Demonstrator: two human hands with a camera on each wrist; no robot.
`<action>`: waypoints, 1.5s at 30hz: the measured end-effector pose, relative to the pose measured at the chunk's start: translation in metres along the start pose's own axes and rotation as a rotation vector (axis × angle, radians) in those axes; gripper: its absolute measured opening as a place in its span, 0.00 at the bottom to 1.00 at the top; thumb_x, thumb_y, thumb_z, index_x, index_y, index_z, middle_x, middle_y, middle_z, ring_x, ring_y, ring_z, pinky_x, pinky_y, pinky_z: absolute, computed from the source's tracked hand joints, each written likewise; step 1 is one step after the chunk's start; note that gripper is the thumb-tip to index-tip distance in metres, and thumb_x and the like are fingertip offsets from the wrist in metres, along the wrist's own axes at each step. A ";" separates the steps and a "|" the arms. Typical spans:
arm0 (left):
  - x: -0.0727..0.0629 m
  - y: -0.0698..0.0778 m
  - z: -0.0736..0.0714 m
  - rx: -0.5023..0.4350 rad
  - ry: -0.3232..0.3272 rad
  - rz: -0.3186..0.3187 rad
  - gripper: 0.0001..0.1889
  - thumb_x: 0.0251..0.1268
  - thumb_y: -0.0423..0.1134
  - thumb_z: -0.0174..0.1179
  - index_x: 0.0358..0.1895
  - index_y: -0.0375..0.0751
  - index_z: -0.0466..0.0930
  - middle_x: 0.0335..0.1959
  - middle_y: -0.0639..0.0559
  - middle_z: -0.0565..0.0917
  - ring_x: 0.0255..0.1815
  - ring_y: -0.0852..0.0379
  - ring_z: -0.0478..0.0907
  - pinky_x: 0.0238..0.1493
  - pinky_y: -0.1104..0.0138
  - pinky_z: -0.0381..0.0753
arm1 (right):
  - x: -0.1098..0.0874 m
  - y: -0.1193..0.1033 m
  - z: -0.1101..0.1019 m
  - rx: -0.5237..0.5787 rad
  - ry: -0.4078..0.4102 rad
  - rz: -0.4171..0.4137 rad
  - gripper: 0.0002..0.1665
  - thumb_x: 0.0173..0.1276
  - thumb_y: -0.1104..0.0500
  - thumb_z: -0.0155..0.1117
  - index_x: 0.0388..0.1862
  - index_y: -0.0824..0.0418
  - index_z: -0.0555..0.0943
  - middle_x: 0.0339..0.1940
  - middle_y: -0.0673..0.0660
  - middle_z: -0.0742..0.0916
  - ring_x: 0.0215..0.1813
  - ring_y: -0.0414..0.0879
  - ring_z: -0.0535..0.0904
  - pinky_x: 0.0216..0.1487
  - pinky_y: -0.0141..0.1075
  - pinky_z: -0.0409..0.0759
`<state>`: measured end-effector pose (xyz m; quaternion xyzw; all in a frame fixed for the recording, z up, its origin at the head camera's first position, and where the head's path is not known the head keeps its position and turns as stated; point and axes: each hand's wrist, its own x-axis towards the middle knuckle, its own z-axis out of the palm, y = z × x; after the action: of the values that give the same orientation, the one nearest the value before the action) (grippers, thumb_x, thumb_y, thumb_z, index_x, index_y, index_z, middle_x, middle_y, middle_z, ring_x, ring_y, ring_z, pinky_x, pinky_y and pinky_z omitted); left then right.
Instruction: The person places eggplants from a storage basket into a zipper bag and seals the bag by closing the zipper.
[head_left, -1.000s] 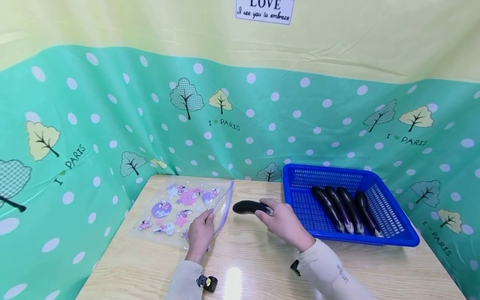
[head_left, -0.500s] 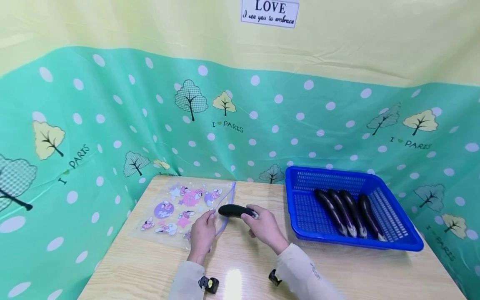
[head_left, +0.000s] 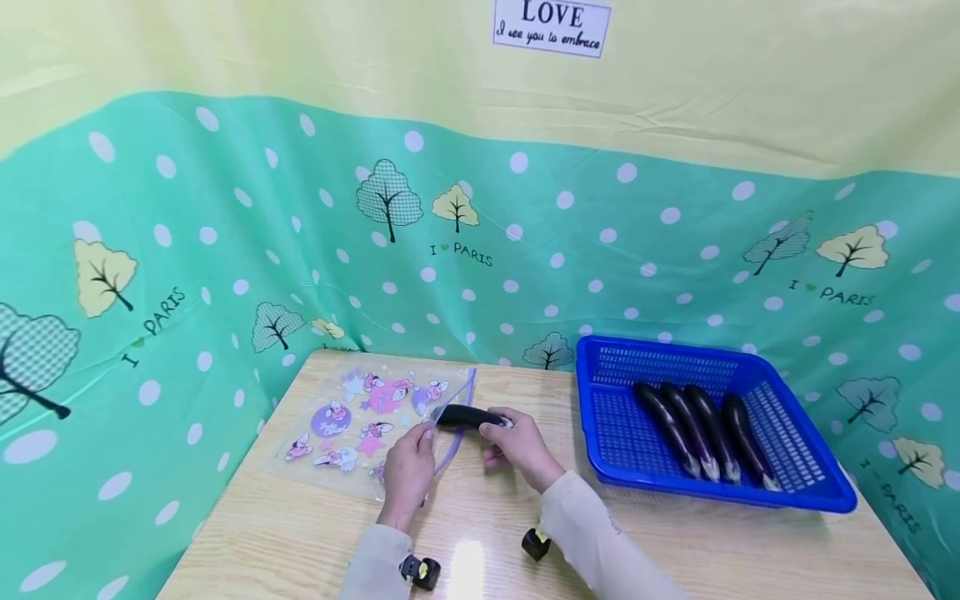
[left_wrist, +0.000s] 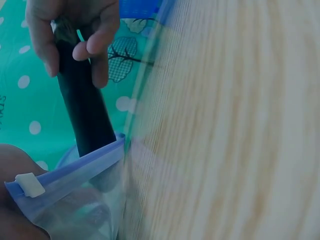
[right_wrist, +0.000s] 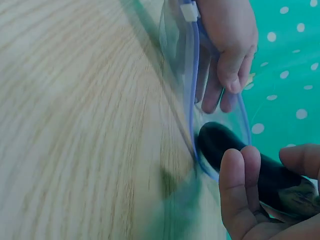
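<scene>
My right hand (head_left: 522, 450) grips a dark purple eggplant (head_left: 467, 417) near its stem end. The blunt end dips into the mouth of a clear zip bag (head_left: 315, 462), as the left wrist view shows, with the eggplant's dark body (left_wrist: 85, 110) passing behind the purple zip edge (left_wrist: 82, 162). At that mouth, my left hand (head_left: 409, 471) pinches the bag's edge, and in the right wrist view its fingers (right_wrist: 212, 95) reach inside the opening. A white slider (left_wrist: 30, 184) sits on the zip. Pink and purple cartoon prints cover the bag, which lies on the table.
On the right, a blue plastic basket (head_left: 720, 493) holds several more eggplants (head_left: 670, 427) side by side. The wooden table (head_left: 247, 517) ends at a green and yellow cloth backdrop (head_left: 480, 217) at the back and sides.
My right hand has carried the eggplant leftward from beside the bag, and its blunt end has entered the bag's mouth. My left hand has kept hold of the bag's edge.
</scene>
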<state>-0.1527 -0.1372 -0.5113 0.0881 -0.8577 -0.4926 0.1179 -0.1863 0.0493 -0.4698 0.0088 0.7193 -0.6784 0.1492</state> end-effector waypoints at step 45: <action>-0.014 0.035 0.010 0.083 -0.002 0.194 0.13 0.75 0.31 0.55 0.56 0.35 0.84 0.47 0.37 0.87 0.46 0.37 0.85 0.47 0.46 0.83 | 0.054 0.014 0.021 0.068 -0.027 0.035 0.25 0.71 0.63 0.64 0.65 0.67 0.74 0.34 0.65 0.85 0.20 0.41 0.79 0.19 0.30 0.80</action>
<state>-0.1434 -0.1074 -0.4874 0.0090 -0.8820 -0.4431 0.1603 -0.2309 0.0199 -0.4967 0.0174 0.6936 -0.6998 0.1702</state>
